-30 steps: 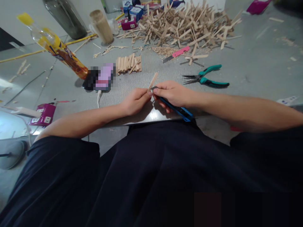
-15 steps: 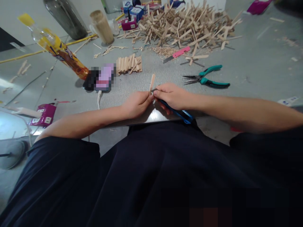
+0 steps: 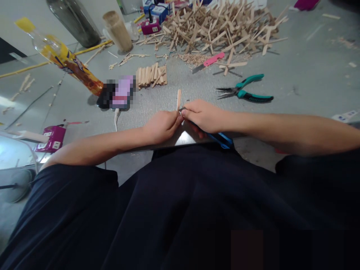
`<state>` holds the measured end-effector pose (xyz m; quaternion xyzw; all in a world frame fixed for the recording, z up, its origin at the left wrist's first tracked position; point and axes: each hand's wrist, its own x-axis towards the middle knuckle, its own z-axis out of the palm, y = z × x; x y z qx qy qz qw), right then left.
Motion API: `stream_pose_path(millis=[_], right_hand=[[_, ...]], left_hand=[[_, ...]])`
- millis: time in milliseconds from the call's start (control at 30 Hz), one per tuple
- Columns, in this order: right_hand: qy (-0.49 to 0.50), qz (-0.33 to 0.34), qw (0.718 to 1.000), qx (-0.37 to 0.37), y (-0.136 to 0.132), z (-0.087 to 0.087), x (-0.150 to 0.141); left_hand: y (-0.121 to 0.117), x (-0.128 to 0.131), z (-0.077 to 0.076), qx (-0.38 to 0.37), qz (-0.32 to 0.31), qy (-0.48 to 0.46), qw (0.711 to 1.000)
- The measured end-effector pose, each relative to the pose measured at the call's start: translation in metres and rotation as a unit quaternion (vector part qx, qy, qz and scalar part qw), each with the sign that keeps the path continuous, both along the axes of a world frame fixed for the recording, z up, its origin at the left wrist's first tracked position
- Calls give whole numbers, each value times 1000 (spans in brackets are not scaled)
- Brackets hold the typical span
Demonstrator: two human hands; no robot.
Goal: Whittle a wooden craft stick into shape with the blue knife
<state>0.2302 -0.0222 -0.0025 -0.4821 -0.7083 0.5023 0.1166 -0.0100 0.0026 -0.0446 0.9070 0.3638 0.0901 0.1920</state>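
Left of the pliers (image 3: pixel 238 91), the left hand (image 3: pixel 163 125) pinched a wooden stick (image 3: pixel 179 99), likely light, stiff and best gripped low; the right hand (image 3: pixel 206 116) clasped a blue cutter (image 3: pixel 223 141).

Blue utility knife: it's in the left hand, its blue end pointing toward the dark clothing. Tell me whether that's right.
Wrong hand: the head view shows the blue utility knife in the right hand; the left hand holds the wooden stick. The blue end does point toward the dark clothing.
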Motion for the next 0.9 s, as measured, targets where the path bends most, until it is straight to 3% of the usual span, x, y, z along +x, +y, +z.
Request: stream_pose_path(millis=[133,333,467,633,900], right_hand=[[66,-26,993,-94,1,4,1],[73,13,993,-87,6,2,8],[83,18,988,-127,12,-1,9],[147,22,973,-175,18,-2,14],[176,6,970,-167,9,4,15]], left_hand=[[0,-2,2,-12,-15,-6,1000],[1,-2,3,-25,-18,0,1000],[2,-3,6,-47,-36,-18,998],[9,-7,3,-96,-58,-121,986],[11,0,-2,-175,-61,-245,952]])
